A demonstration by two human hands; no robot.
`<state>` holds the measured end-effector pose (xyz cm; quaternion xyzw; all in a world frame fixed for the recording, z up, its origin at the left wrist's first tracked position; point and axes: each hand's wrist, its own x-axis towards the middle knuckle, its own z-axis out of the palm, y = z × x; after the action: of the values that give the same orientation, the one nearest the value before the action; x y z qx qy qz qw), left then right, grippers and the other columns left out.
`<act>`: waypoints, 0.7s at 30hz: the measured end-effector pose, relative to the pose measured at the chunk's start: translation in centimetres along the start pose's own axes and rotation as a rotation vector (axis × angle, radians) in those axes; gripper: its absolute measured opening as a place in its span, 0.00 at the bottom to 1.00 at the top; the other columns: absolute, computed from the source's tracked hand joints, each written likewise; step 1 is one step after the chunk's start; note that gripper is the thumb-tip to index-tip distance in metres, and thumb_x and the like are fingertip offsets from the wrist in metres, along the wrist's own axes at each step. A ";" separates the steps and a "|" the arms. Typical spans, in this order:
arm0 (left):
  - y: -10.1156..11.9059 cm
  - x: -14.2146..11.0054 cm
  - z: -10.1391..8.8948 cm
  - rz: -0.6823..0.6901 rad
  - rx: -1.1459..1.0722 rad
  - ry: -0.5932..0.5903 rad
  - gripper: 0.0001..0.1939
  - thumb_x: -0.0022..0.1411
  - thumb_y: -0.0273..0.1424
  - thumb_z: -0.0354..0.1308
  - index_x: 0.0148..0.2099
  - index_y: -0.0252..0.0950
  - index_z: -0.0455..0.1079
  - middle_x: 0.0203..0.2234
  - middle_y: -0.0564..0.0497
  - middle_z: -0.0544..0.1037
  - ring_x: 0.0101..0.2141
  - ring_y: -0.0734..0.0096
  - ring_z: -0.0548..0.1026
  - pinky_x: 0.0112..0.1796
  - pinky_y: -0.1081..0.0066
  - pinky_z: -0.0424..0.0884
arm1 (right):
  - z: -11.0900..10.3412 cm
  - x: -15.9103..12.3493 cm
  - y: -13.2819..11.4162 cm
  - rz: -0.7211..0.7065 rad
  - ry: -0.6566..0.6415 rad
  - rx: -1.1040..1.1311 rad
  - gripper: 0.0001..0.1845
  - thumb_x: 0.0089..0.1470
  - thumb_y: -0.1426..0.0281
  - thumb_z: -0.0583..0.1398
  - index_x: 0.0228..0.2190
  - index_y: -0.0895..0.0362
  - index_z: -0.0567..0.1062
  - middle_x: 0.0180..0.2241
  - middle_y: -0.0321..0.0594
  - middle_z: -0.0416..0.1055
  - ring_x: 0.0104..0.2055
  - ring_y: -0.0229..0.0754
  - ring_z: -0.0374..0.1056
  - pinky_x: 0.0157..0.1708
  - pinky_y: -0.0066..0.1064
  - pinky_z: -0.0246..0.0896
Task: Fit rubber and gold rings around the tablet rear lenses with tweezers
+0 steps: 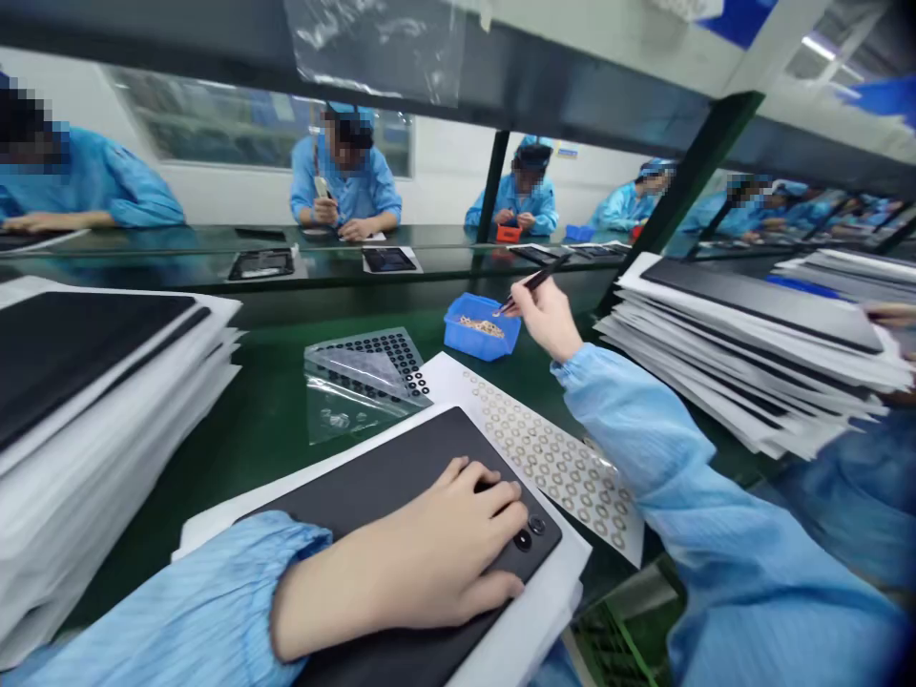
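My left hand (pixel 444 539) lies flat with fingers spread on a dark tablet back cover (pixel 401 468), beside the camera rings at its right corner. White paper sheets (pixel 530 611) lie under the cover. My right hand (pixel 548 320) is closed around dark tweezers (pixel 533 283), whose tips are over the blue bin (pixel 487 348). Small gold-coloured pieces (pixel 481 326) fill part of that bin; a tiny one seems to be at the tips. A sheet of ring-shaped stickers (pixel 565 463) sticks out beyond the cover, and a sheet of black rings (pixel 372 358) under clear film lies further left.
Tall stacks of covers between paper sheets stand at the left (pixel 107 448) and at the right (pixel 744 353). A green shelf post (pixel 679 200) rises behind the right stack. Across the bench several co-workers in blue sit at work, with tablet parts (pixel 390 259) before them.
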<state>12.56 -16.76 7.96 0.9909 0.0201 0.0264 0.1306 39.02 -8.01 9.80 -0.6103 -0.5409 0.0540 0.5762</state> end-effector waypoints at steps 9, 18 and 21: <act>-0.5 -1.2 -0.3 0.075 0.120 0.087 0.17 0.66 0.36 0.52 0.53 0.30 0.65 0.52 0.48 0.70 0.52 0.63 0.66 0.55 0.67 0.61 | 2.1 3.0 2.4 0.071 -0.182 -0.228 0.08 0.60 0.69 0.50 0.29 0.55 0.63 0.27 0.43 0.72 0.25 0.40 0.68 0.31 0.35 0.65; -11.3 -7.3 -2.3 -0.592 -0.013 0.335 0.09 0.65 0.33 0.52 0.41 0.34 0.71 0.37 0.48 0.75 0.40 0.65 0.73 0.43 0.67 0.67 | 5.1 2.0 -2.0 -0.143 -0.311 -0.296 0.12 0.60 0.68 0.49 0.24 0.54 0.63 0.24 0.40 0.71 0.27 0.42 0.65 0.34 0.32 0.58; -16.5 -10.2 -1.8 -0.926 0.022 0.444 0.12 0.67 0.33 0.50 0.39 0.31 0.69 0.32 0.49 0.74 0.33 0.68 0.73 0.36 0.66 0.70 | 9.1 -0.2 -3.9 -0.284 -0.471 -0.274 0.09 0.56 0.71 0.55 0.24 0.55 0.64 0.22 0.35 0.68 0.26 0.39 0.63 0.29 0.29 0.54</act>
<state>1.74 -0.86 4.96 0.8499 0.4844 0.1753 0.1106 30.32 -3.22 9.67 -0.5712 -0.7417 0.0395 0.3493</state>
